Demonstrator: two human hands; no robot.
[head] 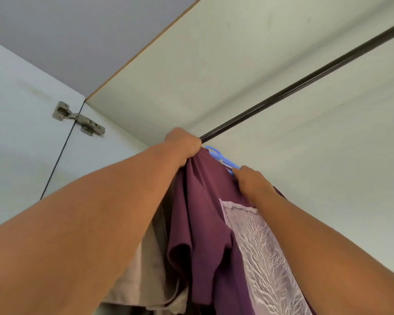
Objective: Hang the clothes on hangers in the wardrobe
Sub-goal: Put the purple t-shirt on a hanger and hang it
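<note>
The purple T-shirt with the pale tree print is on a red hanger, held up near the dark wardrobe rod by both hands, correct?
Not quite: the hanger is blue, as the head view shows. The purple T-shirt is held up near the dark rod by the left hand and right hand.

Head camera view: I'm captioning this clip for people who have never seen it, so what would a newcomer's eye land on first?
Two bare forearms reach up the middle of the frame to a purple shirt with a pale tree print. The left hand grips the bunched fabric at its top, right at the near end of the dark wardrobe rail; the right hand pinches a blue hanger sticking out of the shirt. A beige garment hangs left of the shirt.
</note>
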